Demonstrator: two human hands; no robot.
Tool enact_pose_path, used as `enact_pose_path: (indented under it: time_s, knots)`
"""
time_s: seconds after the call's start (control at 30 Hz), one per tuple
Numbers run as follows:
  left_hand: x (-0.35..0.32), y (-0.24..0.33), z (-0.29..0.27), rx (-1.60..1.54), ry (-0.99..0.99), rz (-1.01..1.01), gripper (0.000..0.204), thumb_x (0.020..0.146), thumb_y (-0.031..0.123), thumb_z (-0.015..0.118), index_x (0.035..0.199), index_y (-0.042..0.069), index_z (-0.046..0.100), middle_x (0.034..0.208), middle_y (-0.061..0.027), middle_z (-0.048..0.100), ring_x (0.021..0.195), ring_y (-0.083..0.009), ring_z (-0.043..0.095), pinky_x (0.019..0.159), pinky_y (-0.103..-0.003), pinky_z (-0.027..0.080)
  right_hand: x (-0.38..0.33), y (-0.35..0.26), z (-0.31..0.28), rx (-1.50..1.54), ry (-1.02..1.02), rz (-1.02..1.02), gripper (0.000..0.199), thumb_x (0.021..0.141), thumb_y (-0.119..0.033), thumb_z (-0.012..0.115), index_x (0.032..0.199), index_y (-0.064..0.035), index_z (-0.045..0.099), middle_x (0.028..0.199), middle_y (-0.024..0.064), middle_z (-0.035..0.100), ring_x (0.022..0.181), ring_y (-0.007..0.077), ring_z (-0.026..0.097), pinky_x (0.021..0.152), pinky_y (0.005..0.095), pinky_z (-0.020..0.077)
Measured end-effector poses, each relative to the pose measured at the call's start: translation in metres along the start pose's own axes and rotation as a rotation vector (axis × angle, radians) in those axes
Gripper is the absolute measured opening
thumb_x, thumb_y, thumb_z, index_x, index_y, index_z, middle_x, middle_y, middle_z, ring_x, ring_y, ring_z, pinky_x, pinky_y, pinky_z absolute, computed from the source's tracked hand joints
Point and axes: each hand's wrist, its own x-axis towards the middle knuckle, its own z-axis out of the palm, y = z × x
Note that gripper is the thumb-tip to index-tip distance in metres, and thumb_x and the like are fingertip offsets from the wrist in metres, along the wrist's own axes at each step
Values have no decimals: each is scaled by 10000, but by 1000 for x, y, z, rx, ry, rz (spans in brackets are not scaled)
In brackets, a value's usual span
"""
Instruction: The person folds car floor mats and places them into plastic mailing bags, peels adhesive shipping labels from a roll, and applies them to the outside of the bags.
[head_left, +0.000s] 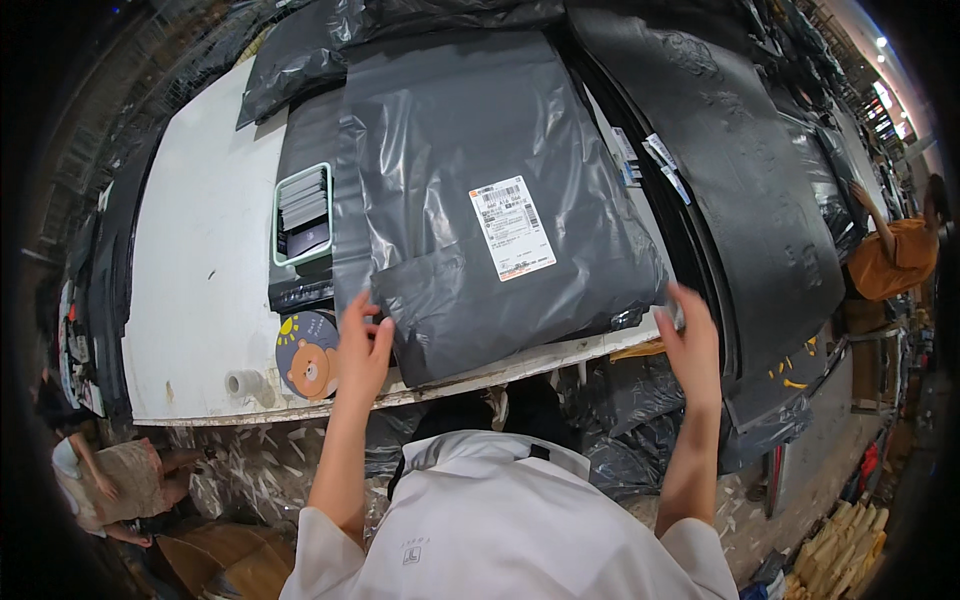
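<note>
Two open hands, the left hand (362,345) and the right hand (690,335), touch the near corners of the grey bag (480,200), which lies flat, label (512,228) up, on the white bench (200,260), seemingly to keep it smooth.

Large dark grey plastic mailer bag (470,200), filled and creased, lying flat on the white desk (200,260). White rectangular shipping label (512,228) stuck face-up right of its middle. Near end folded over, reaching the desk's front edge, lower corners overhanging slightly.
</note>
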Motion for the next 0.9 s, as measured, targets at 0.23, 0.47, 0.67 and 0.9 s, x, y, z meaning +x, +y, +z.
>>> enact_pose_path:
  time_s: [0.23, 0.47, 0.67, 0.9]
  knots:
    - [-13, 25, 12, -513, -596, -199, 386, 890, 229, 512, 1169, -37, 500, 1004, -94, 603, 899, -157, 555, 818, -269, 426, 102, 34, 16, 666, -613, 381, 398, 834, -343, 573, 1030, 3, 585, 801, 96, 617, 740, 200, 594, 707, 358, 472]
    - [-24, 10, -9, 126, -632, -300, 601, 807, 509, 532, 812, -86, 614, 809, -222, 619, 790, -295, 611, 698, -361, 467, 87, -23, 82, 875, -399, 618, 554, 752, -239, 670, 1198, 20, 468, 1124, 125, 551, 1029, 221, 512, 886, 326, 393]
    - [-23, 78, -51, -264, -260, 58, 526, 765, 333, 644, 1115, -34, 508, 1063, -200, 566, 997, -292, 550, 876, -333, 397, 115, -88, -14, 921, 317, 58, 673, 732, -32, 627, 1332, 25, 326, 1292, 193, 415, 1064, 260, 505, 911, 318, 398]
    - [-56, 60, -99, -482, 425, 390, 559, 811, 189, 522, 1288, -25, 324, 1209, -156, 454, 1163, -251, 406, 984, -373, 296, 388, -261, 17, -260, 881, -340, 311, 859, -354, 480, 1012, -114, 607, 786, 137, 624, 715, 280, 610, 613, 385, 483]
